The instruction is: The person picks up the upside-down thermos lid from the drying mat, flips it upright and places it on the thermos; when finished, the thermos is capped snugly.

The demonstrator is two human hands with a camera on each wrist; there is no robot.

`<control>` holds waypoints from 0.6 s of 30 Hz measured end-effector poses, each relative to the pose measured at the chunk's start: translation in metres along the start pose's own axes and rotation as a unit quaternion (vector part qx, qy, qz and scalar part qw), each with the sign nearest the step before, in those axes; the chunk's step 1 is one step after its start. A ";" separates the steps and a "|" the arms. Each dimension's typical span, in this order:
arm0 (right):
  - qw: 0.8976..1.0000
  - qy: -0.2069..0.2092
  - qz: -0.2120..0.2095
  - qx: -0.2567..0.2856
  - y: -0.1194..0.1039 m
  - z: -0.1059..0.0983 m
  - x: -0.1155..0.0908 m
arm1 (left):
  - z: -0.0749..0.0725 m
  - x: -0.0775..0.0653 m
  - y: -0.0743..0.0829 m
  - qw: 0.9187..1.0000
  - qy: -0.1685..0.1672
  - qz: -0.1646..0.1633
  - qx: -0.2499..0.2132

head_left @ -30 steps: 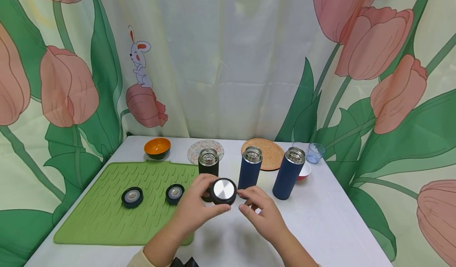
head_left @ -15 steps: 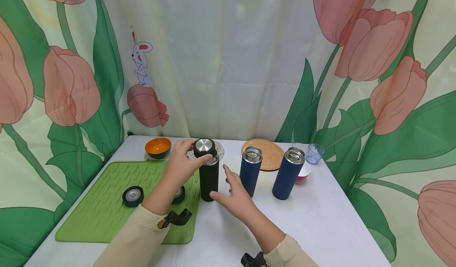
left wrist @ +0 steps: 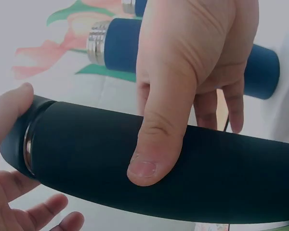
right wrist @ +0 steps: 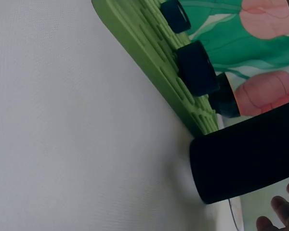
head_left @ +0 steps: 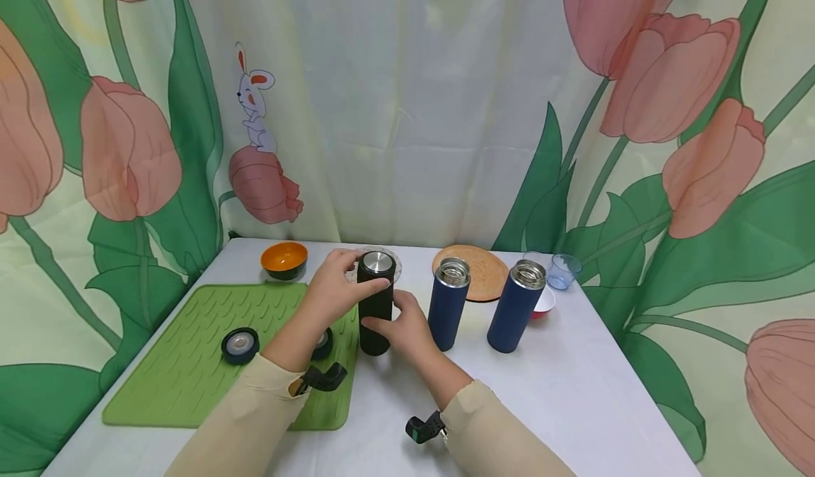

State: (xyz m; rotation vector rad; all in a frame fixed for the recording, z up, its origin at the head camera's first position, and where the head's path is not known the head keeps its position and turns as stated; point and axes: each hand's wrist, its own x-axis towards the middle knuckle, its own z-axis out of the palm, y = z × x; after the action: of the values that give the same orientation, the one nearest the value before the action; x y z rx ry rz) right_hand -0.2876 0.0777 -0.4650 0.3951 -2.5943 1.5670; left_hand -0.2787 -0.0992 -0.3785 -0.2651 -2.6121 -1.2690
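The right hand (head_left: 412,327) is holding the body of the black bottle (head_left: 374,308), thumb lying across the front, while the left hand (head_left: 332,289) is gripping the black lid (head_left: 378,262) on top. The bottle is standing upright on the white table (head_left: 376,420), just beside the right edge of the green mat (head_left: 185,378). In the left wrist view, a thin metal line is showing under the lid, so I judge the person is fitting it, perhaps not yet tight. The next move seems to be asking for a steady right hand and a turning left one. Two loose lids (head_left: 240,344) are lying on the mat; two blue bottles (head_left: 448,314) are standing uncapped to the right. Farther, an orange bowl (head_left: 284,257) and a round board (head_left: 480,272) are resting.
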 end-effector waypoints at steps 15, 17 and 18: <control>1.000 -0.010 0.003 -0.012 0.001 -0.004 0.005 | 0.013 -0.005 0.000 0.998 0.051 -0.010 -0.028; 1.000 -0.013 0.001 -0.010 0.000 -0.003 0.006 | 0.012 -0.006 -0.001 0.998 0.049 -0.009 -0.029; 1.000 -0.015 0.000 -0.010 0.001 -0.002 0.005 | 0.011 -0.006 -0.001 0.999 0.044 -0.009 -0.028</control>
State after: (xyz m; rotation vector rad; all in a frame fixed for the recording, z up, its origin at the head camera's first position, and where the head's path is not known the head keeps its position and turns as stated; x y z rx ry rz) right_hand -0.2931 0.0792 -0.4633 0.4190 -2.6294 1.5472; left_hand -0.2746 -0.0915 -0.3880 -0.1917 -2.5133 -1.3310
